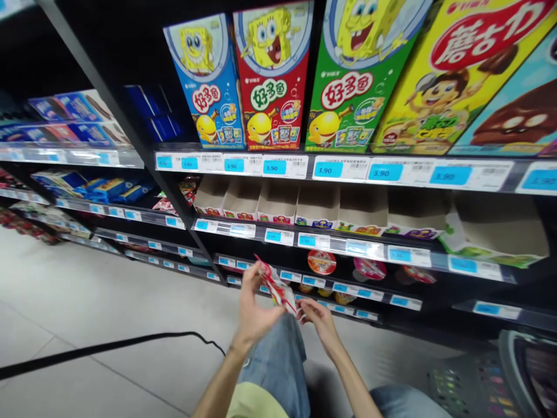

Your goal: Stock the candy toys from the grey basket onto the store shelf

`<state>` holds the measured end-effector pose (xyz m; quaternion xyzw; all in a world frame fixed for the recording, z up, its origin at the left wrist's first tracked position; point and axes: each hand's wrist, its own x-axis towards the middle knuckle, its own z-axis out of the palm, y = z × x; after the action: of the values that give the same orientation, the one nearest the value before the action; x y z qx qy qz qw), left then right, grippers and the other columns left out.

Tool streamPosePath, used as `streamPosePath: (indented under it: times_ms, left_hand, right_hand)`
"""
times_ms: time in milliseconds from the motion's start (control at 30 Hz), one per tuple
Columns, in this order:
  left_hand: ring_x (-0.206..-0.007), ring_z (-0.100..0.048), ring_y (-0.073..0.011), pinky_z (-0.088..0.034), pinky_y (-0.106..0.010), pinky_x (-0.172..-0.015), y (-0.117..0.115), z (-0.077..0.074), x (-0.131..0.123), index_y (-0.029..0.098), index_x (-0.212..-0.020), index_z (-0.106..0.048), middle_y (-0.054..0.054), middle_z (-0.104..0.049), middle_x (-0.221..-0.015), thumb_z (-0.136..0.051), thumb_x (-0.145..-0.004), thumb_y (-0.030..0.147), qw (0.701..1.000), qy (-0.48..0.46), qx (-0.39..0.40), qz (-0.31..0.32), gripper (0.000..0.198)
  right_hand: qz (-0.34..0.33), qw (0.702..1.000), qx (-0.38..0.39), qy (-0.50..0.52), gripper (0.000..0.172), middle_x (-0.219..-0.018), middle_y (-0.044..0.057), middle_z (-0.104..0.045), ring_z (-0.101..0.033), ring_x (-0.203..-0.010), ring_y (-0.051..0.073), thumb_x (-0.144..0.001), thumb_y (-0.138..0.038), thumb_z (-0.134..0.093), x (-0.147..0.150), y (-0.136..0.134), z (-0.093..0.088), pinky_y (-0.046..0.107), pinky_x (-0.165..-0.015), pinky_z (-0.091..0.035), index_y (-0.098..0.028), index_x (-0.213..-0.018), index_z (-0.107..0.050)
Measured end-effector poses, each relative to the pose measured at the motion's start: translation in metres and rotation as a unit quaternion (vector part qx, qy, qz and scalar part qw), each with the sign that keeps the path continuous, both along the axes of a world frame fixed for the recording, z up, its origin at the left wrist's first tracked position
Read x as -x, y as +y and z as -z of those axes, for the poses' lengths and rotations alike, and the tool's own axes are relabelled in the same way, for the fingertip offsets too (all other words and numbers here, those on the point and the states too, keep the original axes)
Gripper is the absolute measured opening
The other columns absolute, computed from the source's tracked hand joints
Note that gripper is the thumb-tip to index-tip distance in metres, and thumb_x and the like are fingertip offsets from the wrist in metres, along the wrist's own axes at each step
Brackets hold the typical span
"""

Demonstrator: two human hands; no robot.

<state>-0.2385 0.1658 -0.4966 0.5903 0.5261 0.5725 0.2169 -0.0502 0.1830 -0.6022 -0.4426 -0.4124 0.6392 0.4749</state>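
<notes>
A small red and white snack packet (278, 288) is held slantwise above my knees, in front of the lower shelves. My left hand (252, 310) is closed on it, with the fingers at its upper left end and the thumb along its lower edge. At the packet's lower right end, the fingertips of my right hand (319, 322) are pinched together on its edge. Just beyond the hands runs a low shelf with round-lidded tubs, among them an orange-red one (322, 262) and a pink one (369, 269).
Open display trays (319, 209) line the shelf above the hands. Higher up stand blue, red (273, 87), green and yellow snack boxes over a price-tag rail (265, 166). A grey basket (467, 377) is at lower right. A black strap or cord (130, 341) crosses the tiled floor at left.
</notes>
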Motion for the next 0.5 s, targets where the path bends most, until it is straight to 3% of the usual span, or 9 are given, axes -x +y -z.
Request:
streamPosePath:
  times_ms: [100, 167, 300, 500]
  left_hand:
    - [-0.128, -0.059, -0.0319, -0.056, -0.047, -0.104, 0.03, -0.028, 0.016, 0.032, -0.151, -0.026, -0.013, -0.051, -0.14, -0.075, -0.08, 0.044, 0.982, -0.007, -0.104, -0.158, 0.086]
    - [-0.13, -0.057, -0.0298, -0.056, -0.044, -0.103, 0.056, -0.048, 0.026, 0.028, -0.152, -0.02, -0.016, -0.049, -0.142, -0.073, -0.084, 0.044, 0.96, -0.006, -0.162, -0.23, 0.088]
    - [-0.134, -0.053, -0.0281, -0.059, -0.04, -0.099, 0.103, -0.08, 0.043, 0.029, -0.149, -0.022, -0.016, -0.045, -0.145, -0.076, -0.084, 0.032, 0.945, -0.011, -0.212, -0.251, 0.085]
    - [-0.141, -0.047, -0.0282, -0.055, -0.038, -0.105, 0.155, -0.108, 0.056, 0.029, -0.154, -0.022, -0.014, -0.041, -0.151, -0.074, -0.08, 0.016, 0.946, 0.013, -0.203, -0.253, 0.091]
  right_hand:
    - [-0.004, 1.0, 0.004, 0.013, 0.045, -0.086, 0.01, -0.076, -0.067, -0.067, 0.019, -0.075, -0.06, -0.08, 0.0, -0.002, -0.003, 0.027, -0.059, -0.05, -0.017, -0.09, -0.08]
    - [-0.001, 1.0, 0.005, 0.014, 0.046, -0.086, 0.01, -0.076, -0.067, -0.067, 0.018, -0.074, -0.06, -0.081, 0.0, -0.003, -0.004, 0.027, -0.058, -0.05, -0.017, -0.09, -0.08]
    - [0.016, 1.0, -0.003, 0.009, 0.049, -0.082, 0.01, -0.076, -0.066, -0.064, 0.018, -0.071, -0.061, -0.083, 0.001, -0.005, -0.004, 0.027, -0.057, -0.05, -0.016, -0.088, -0.079]
    - [0.016, 1.0, -0.015, 0.004, 0.05, -0.081, 0.009, -0.076, -0.066, -0.063, 0.018, -0.07, -0.062, -0.083, 0.001, -0.005, -0.006, 0.027, -0.056, -0.05, -0.015, -0.087, -0.077]
